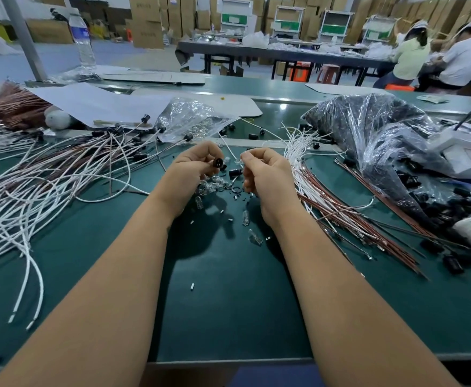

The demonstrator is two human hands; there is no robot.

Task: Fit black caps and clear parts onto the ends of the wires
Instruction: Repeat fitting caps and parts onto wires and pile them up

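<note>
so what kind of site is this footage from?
Most likely a small factory assembly floor. The green bench is strewn with bundles of white wires and bags of black caps, stacked cardboard boxes line the back, and other workers sit at a long table behind.

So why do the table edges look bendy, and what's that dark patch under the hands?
Head view: the wide lens bows the table edges; the dark patch is shadow cast by the left hand and right hand, lit from above; glare shines on the plastic bag; the people at the back are blurry.
</note>
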